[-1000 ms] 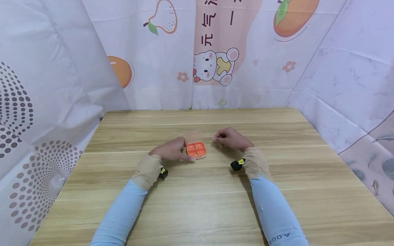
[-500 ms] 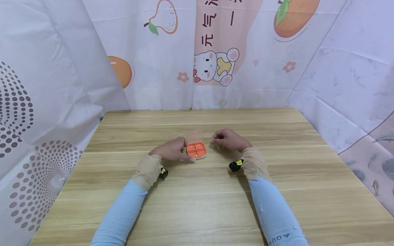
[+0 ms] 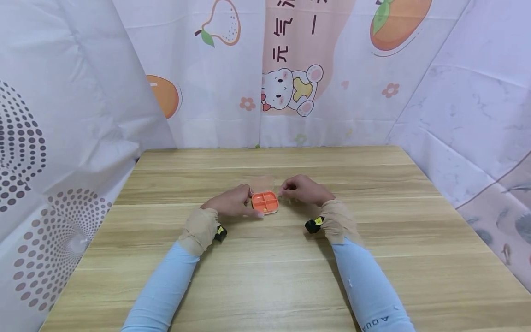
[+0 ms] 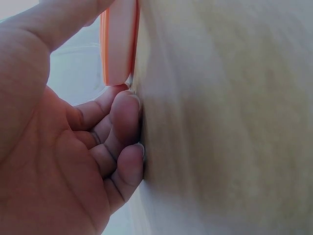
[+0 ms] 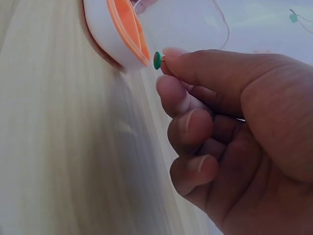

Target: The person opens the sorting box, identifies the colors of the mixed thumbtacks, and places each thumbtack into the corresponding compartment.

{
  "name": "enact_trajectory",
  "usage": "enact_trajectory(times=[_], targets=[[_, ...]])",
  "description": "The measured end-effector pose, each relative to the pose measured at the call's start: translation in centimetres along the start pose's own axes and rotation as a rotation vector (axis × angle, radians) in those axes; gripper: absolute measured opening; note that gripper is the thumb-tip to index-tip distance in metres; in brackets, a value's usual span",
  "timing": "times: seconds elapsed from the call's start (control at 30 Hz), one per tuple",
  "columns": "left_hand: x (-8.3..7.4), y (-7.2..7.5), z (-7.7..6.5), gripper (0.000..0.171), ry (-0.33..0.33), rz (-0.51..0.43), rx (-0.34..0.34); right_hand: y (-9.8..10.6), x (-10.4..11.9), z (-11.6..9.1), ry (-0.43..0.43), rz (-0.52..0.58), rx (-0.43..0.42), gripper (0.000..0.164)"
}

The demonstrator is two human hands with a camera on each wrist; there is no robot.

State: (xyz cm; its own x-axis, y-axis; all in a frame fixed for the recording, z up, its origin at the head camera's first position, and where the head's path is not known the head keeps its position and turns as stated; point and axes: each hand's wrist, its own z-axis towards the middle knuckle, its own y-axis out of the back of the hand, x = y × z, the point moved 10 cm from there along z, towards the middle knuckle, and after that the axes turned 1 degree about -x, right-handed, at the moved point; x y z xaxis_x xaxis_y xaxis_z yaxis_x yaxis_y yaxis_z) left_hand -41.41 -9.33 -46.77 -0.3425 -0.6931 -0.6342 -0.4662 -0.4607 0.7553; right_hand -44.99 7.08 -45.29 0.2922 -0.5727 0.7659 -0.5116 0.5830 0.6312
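A small orange box (image 3: pixel 270 198) divided into compartments lies on the table, its clear lid (image 3: pixel 262 182) swung back behind it. A small yellow thing (image 3: pixel 265 210) is in a front compartment. My left hand (image 3: pixel 232 203) holds the box from the left, thumb along the front and fingers around the left and back. In the left wrist view, curled fingertips (image 4: pixel 126 115) rest on the table below the box's side (image 4: pixel 120 46). My right hand (image 3: pixel 304 189) pinches a green thumbtack (image 5: pixel 157 60) by its pin, its flat head facing the box's right corner.
The wood-grain table (image 3: pixel 265 276) reaches back to a printed curtain (image 3: pixel 207 92). More sheeting hangs along both sides. A black wrist camera (image 3: pixel 314 225) sits on the right wrist, another camera (image 3: pixel 221 233) on the left.
My right hand has moved left with the thumbtack, from a gap away to right beside the box's right edge. The left hand and the box have stayed put.
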Motion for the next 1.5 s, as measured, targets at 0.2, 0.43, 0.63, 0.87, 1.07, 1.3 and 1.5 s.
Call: enact_trajectory(times=[0.2,0.43,0.63,0.87,1.07,1.3,1.5], targets=[[-0.1,0.1,0.1,0.061,-0.008,-0.005,-0.006,-0.7,0.5,0.2,0.001,0.008,0.024,0.015],[-0.1,0.1,0.0,0.061,-0.007,0.003,-0.007,-1.2,1.2,0.3,0.02,-0.002,0.041,0.012],[-0.2,0.1,0.1,0.06,-0.011,-0.01,-0.006,-1.8,2.1,0.3,0.043,0.004,0.074,0.013],[-0.2,0.2,-0.1,0.059,-0.02,-0.004,-0.006,-2.1,2.3,0.3,0.041,0.01,0.085,0.011],[-0.2,0.1,0.0,0.059,-0.023,-0.004,-0.003,-2.3,2.2,0.4,0.046,0.001,0.089,0.011],[-0.1,0.0,0.0,0.059,-0.01,-0.01,0.0,-2.7,2.1,0.6,0.061,-0.026,0.105,0.011],[-0.2,0.0,0.0,0.058,-0.01,-0.028,0.005,-2.9,2.2,0.6,0.067,-0.03,0.11,0.01]])
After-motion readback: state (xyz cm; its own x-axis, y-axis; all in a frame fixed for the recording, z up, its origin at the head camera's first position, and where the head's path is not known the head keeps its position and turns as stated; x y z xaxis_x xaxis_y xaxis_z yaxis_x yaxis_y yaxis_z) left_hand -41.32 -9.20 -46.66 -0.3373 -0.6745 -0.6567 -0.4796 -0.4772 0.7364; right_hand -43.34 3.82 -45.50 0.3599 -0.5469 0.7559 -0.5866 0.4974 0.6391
